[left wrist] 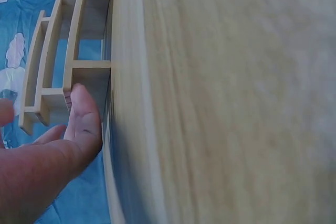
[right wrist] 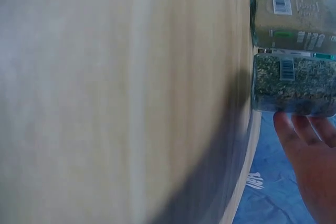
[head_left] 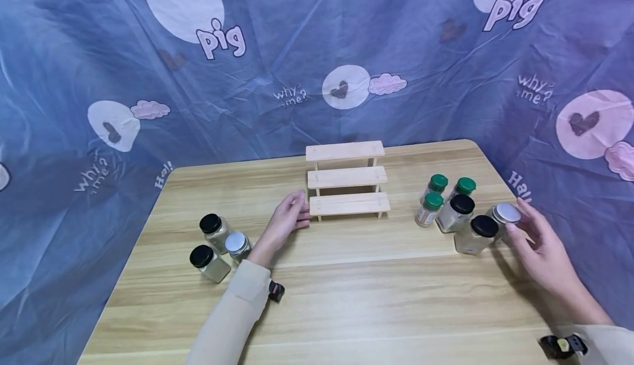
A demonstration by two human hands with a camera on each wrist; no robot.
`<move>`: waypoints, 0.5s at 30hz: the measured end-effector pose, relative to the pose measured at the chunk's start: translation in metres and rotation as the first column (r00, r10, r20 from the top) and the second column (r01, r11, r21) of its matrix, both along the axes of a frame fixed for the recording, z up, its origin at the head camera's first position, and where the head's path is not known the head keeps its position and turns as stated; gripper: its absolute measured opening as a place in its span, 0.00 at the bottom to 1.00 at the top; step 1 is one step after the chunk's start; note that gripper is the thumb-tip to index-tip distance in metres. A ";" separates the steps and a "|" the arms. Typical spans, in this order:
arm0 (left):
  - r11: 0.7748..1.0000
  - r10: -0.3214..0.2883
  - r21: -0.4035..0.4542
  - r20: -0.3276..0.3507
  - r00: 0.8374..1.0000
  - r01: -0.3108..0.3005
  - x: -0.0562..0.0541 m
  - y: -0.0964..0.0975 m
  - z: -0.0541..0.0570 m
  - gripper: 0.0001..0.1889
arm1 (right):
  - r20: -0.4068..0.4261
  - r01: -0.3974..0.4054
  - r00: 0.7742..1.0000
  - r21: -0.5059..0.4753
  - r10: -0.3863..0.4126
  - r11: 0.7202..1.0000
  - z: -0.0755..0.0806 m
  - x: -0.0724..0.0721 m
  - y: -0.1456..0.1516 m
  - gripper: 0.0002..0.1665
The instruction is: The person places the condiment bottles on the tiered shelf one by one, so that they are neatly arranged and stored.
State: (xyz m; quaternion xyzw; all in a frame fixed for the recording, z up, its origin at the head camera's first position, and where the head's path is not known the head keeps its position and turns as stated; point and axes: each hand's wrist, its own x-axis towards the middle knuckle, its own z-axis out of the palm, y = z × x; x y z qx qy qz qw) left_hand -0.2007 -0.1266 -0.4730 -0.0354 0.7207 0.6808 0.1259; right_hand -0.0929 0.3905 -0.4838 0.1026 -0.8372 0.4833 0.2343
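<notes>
A small three-tier wooden rack (head_left: pixel 349 204) stands at the back of the table. My left hand (head_left: pixel 288 214) is at the left end of its lowest tier, fingers loosely extended; in the left wrist view a fingertip appears to touch the board's end (left wrist: pixel 68 85). On the right, my right hand (head_left: pixel 542 246) is spread beside a silver-lidded jar (head_left: pixel 506 213) of dried green herbs. In the right wrist view, its fingertips (right wrist: pixel 283 121) reach the side of the herb jar (right wrist: pixel 294 85); the thumb is out of that view.
Two black-lidded jars (head_left: pixel 455 213) (head_left: pixel 476 235) and several green-capped spice bottles (head_left: pixel 430 209) crowd left of the herb jar. At the table's left stand two more black-lidded jars (head_left: pixel 216 233) (head_left: pixel 210 264) and a silver-lidded jar (head_left: pixel 238 245), near my left forearm. Blue printed cloth (head_left: pixel 277 34) hangs behind.
</notes>
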 end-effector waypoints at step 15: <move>0.992 -0.055 -0.120 -0.092 0.994 0.044 -0.002 0.001 -0.008 0.26 | 0.043 0.020 0.999 0.046 -0.022 0.999 -0.006 -0.004 0.006 0.37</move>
